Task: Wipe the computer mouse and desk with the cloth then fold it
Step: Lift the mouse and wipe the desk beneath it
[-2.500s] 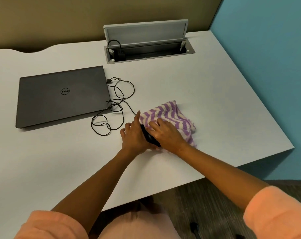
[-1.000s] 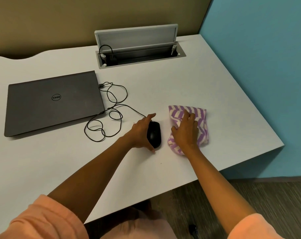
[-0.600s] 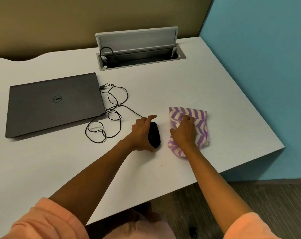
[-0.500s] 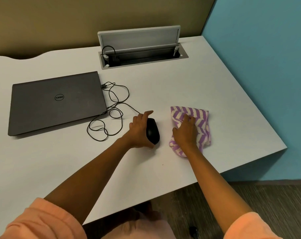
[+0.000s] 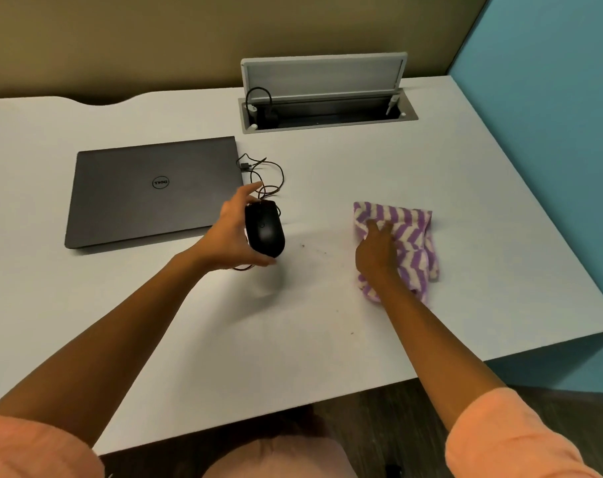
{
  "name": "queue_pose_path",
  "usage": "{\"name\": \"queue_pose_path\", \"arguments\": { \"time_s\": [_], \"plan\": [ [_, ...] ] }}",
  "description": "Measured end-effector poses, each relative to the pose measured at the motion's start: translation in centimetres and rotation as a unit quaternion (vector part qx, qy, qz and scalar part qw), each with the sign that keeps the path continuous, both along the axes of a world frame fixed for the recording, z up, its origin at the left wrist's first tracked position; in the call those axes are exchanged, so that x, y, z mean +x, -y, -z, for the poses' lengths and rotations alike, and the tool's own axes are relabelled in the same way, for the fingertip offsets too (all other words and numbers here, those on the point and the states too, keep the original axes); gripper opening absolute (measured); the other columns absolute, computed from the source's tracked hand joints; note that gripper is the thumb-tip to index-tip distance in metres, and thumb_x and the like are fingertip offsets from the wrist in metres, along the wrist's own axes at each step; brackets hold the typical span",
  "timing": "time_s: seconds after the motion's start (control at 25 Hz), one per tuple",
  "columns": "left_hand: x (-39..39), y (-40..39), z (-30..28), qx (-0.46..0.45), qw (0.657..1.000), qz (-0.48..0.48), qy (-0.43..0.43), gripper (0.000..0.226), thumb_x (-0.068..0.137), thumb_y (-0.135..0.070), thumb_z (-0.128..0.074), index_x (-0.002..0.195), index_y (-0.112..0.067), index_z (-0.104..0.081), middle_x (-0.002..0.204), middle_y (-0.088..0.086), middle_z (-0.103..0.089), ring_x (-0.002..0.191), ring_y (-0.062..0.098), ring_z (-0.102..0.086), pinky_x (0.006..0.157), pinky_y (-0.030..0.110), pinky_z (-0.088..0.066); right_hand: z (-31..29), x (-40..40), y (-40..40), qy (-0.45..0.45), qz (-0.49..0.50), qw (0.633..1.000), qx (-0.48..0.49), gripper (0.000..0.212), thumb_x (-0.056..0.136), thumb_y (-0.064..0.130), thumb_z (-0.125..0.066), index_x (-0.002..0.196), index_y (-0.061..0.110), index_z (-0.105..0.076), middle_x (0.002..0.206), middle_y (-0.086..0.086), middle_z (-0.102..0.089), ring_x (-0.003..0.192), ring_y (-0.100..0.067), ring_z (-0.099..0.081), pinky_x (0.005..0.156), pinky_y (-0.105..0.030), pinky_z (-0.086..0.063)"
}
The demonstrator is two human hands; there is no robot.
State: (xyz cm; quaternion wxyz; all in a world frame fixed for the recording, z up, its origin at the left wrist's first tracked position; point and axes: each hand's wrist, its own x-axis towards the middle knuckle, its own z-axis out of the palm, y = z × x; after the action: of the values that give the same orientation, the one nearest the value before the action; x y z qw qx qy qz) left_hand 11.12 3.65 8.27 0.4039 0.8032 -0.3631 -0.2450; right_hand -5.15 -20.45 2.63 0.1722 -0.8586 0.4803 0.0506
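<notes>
My left hand [image 5: 233, 232] grips the black computer mouse [image 5: 265, 228] and holds it lifted above the white desk [image 5: 293, 322], with its shadow below it. The mouse's black cable [image 5: 270, 182] trails up towards the laptop. My right hand [image 5: 376, 251] presses flat on the purple and white zigzag cloth [image 5: 412, 239], which lies crumpled on the desk at the right. A few small dark specks [image 5: 314, 248] dot the desk between mouse and cloth.
A closed dark laptop [image 5: 153, 191] lies at the left. An open cable hatch [image 5: 327, 110] with a raised lid sits at the back of the desk. A blue wall [image 5: 552, 115] borders the right side, and the desk's front edge is near my body.
My left hand has lifted the mouse off the desk and carried it left, towards the laptop. My right hand stays on the cloth at the right.
</notes>
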Motion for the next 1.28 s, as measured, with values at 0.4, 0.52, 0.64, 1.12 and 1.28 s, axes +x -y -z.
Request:
{"name": "queue_pose_path", "arguments": {
  "time_s": [0.4,0.52,0.64,1.12,1.28],
  "plan": [
    [0.8,-3.6,1.3,0.004,0.999,-0.031,-0.01,0.134,0.038,-0.043,-0.098,0.144,-0.054,-0.017,0.134,-0.009,-0.04,0.125,0.017,-0.043,0.098,0.027,-0.04,0.1,3.3,-3.9,0.043,-0.257,0.965,0.025,0.067,0.097,0.002,-0.043,0.152,0.029,-0.018,0.163,-0.007,-0.005,0.148,-0.037,-0.008,0.117,-0.048,-0.025],
    [0.2,-3.5,1.3,0.009,1.0,-0.023,-0.007,0.135,0.038,-0.044,-0.098,0.146,-0.05,-0.016,0.135,-0.007,-0.04,0.127,0.018,-0.042,0.101,0.03,-0.039,0.2,1.6,-4.4,0.087,-0.32,0.942,0.048,0.066,0.093,-0.004,-0.043,0.149,0.028,-0.029,0.162,-0.001,-0.013,0.15,-0.028,-0.008,0.121,-0.041,-0.015],
    [-0.3,-3.3,1.2,0.013,1.0,-0.017,0.001,0.135,0.041,-0.041,-0.098,0.147,-0.047,-0.016,0.136,-0.007,-0.039,0.128,0.018,-0.04,0.1,0.031,-0.039,0.3,-0.5,-4.5,0.119,-0.35,0.927,0.072,0.063,0.093,-0.001,-0.045,0.147,0.03,-0.035,0.16,0.004,-0.022,0.149,-0.024,-0.013,0.121,-0.039,-0.017],
    [-3.6,-1.4,0.0,0.013,0.999,-0.011,0.039,0.13,0.041,-0.031,-0.099,0.145,-0.041,-0.021,0.136,-0.001,-0.04,0.125,0.02,-0.039,0.096,0.035,-0.043,0.1,-13.1,-6.9,0.166,-0.309,0.908,0.23,0.034,0.1,0.022,-0.043,0.13,0.031,-0.057,0.138,0.009,-0.055,0.129,-0.007,-0.047,0.11,-0.026,-0.036],
    [-5.0,-0.9,-0.2,0.019,1.0,-0.009,0.022,0.129,0.041,-0.033,-0.097,0.145,-0.042,-0.021,0.138,0.002,-0.039,0.123,0.021,-0.038,0.1,0.041,-0.044,-0.7,-18.1,-7.3,0.18,-0.257,0.907,0.282,0.031,0.095,0.028,-0.042,0.102,0.032,-0.073,0.113,0.009,-0.071,0.111,-0.008,-0.062,0.099,-0.027,-0.047]
  ]
}}
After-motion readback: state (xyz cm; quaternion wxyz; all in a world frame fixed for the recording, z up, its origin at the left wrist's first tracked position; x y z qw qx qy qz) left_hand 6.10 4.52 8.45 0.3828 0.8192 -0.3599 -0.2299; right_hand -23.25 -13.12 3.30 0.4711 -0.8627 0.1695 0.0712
